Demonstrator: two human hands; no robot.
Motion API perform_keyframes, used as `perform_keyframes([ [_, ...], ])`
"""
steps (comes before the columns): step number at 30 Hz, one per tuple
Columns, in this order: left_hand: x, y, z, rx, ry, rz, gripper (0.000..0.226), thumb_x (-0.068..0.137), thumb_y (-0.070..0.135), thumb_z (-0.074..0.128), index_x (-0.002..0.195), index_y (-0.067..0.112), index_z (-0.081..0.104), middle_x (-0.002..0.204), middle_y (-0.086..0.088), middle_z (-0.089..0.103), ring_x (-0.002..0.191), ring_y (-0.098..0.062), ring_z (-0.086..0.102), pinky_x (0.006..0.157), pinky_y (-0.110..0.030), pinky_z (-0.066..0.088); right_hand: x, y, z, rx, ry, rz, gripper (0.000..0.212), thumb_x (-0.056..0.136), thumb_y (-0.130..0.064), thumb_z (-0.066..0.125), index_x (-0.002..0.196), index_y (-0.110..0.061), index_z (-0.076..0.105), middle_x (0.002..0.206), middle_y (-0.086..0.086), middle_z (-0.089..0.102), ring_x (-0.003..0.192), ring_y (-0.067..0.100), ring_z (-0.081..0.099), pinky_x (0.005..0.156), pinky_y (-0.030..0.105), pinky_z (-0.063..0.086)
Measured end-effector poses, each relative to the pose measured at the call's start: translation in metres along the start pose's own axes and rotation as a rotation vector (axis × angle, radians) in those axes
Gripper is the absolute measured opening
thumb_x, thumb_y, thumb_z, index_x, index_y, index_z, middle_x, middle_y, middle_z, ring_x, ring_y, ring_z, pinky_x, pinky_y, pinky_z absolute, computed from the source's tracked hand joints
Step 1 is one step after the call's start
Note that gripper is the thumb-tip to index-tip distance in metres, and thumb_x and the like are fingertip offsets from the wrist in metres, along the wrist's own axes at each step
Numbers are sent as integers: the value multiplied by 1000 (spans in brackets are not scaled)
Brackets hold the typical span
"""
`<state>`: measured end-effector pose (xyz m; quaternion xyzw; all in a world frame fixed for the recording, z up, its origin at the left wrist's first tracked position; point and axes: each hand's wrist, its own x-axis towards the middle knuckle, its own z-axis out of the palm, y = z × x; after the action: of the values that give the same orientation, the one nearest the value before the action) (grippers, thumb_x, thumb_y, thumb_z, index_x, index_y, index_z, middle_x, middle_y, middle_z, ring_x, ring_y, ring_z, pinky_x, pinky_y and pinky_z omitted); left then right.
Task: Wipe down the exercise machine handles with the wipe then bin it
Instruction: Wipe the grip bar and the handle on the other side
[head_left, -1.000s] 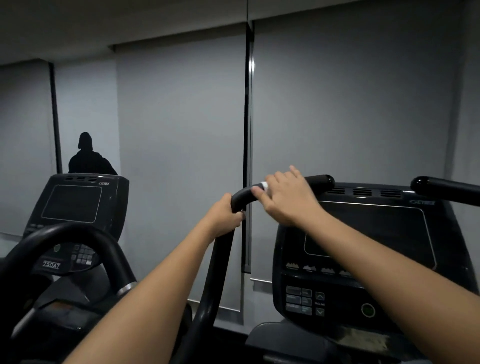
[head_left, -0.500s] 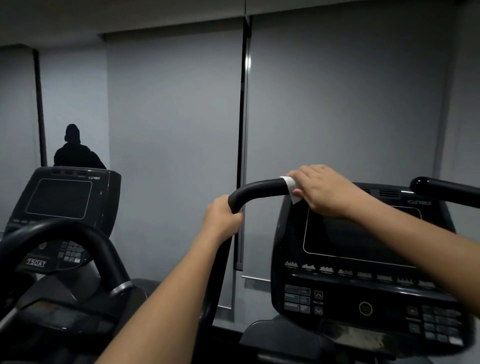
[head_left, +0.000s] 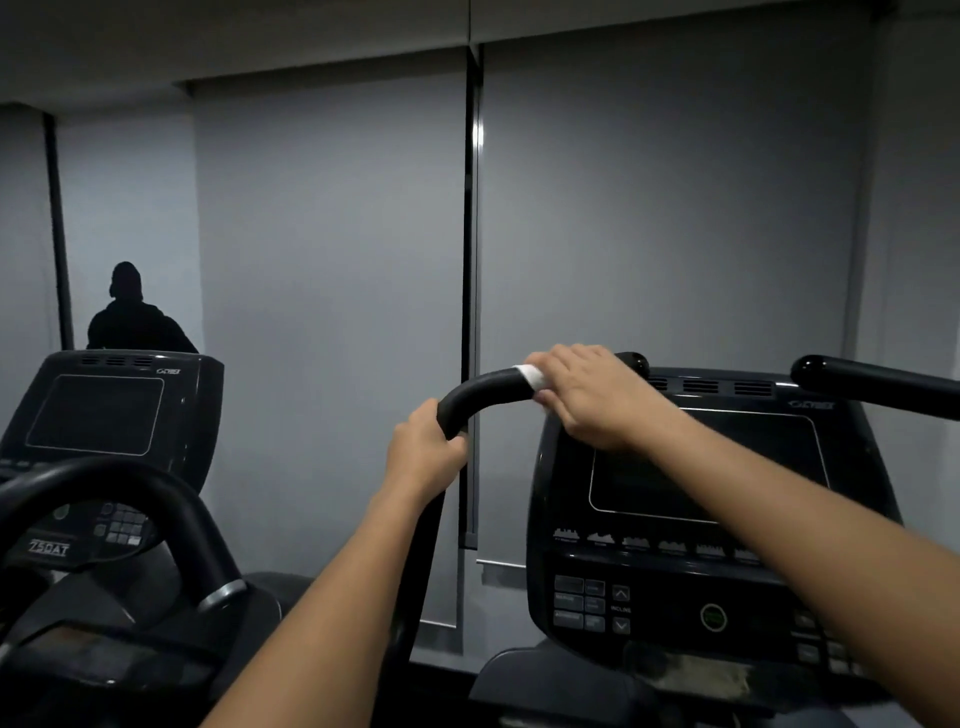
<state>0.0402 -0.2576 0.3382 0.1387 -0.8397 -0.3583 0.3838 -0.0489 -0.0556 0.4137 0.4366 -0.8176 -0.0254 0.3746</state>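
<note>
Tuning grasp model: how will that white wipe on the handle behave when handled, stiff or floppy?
Likely floppy: the wipe drapes around the curved handle under the right hand. Probably very light, since only a thin strip shows. It may bunch or slide on the smooth handle, so it needs a wrapping hold.

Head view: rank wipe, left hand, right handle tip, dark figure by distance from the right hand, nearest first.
1. Wipe: under the right hand, on the left handle.
2. Left hand: lower left, gripping that handle's bend.
3. Right handle tip: off to the right.
4. Dark figure: far left, behind the other console.
</note>
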Motion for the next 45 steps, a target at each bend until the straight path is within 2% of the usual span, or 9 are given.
perform_keyframes([
  [7, 2, -6, 9, -305, -15, -197, 13, 76, 10, 57, 85, 7, 66, 57, -11, 69, 46, -23, 60, 54, -35, 55, 11, -4, -12, -29, 3, 313, 60, 106, -52, 17, 92, -17, 63, 109, 13, 70, 106, 34, 62, 91, 41, 41],
  [17, -4, 2, 7, -85, 93, -282, 21, 75, 32, 63, 76, 13, 69, 52, -3, 70, 58, -25, 73, 70, -43, 64, 26, -38, 13, 16, 216, 6, 54, 104, -44, 14, 107, -23, 63, 107, 1, 68, 96, 28, 61, 82, 38, 35],
  [21, -11, 4, 6, -109, 89, -267, 21, 75, 29, 61, 76, 10, 69, 53, -3, 70, 58, -25, 72, 71, -44, 64, -2, 7, 5, -56, 220, 127, 56, 98, -44, 7, 95, -22, 59, 101, 3, 69, 91, 31, 59, 80, 38, 34],
  [26, -11, 4, 7, -127, 122, -236, 18, 78, 24, 61, 73, 8, 67, 54, -5, 70, 49, -21, 70, 62, -40, 64, 35, -1, -29, -33, -228, 414, 34, 100, -22, 31, 107, -15, 63, 124, 13, 65, 114, 34, 60, 91, 40, 45],
  [29, -8, 3, 7, -150, 113, -227, 15, 79, 21, 64, 74, 8, 67, 58, -8, 71, 45, -20, 68, 55, -34, 59, 60, -25, -33, 29, -368, 427, 30, 95, -26, 37, 84, -16, 62, 95, 3, 67, 108, 27, 63, 89, 36, 45],
  [34, -9, 5, 6, -132, 118, -224, 14, 78, 20, 63, 75, 7, 68, 57, -6, 71, 45, -20, 68, 55, -33, 59, 43, -52, 9, -80, 107, 120, 26, 103, -26, 32, 91, -17, 54, 85, 0, 63, 74, 29, 54, 71, 37, 37],
  [38, -14, 6, 6, -146, 126, -230, 15, 77, 20, 61, 77, 6, 67, 57, -6, 71, 44, -17, 65, 59, -38, 61, 4, -18, 30, -14, 322, 47, 43, 106, -43, 24, 115, -23, 61, 100, 0, 64, 91, 27, 58, 91, 39, 34],
  [42, -15, 8, 6, -140, 121, -226, 16, 78, 20, 60, 77, 6, 66, 57, -6, 70, 42, -15, 63, 58, -36, 60, -12, 14, 4, -60, 244, 264, 39, 103, -36, 21, 86, -22, 54, 93, 5, 68, 82, 30, 53, 89, 40, 34],
  [45, -15, 8, 5, -165, 116, -224, 14, 78, 18, 60, 77, 6, 65, 56, -6, 68, 40, -16, 62, 53, -32, 56, 19, 1, -18, -81, -37, 420, 32, 97, -19, 32, 101, -19, 64, 113, 10, 69, 96, 32, 60, 82, 37, 33],
])
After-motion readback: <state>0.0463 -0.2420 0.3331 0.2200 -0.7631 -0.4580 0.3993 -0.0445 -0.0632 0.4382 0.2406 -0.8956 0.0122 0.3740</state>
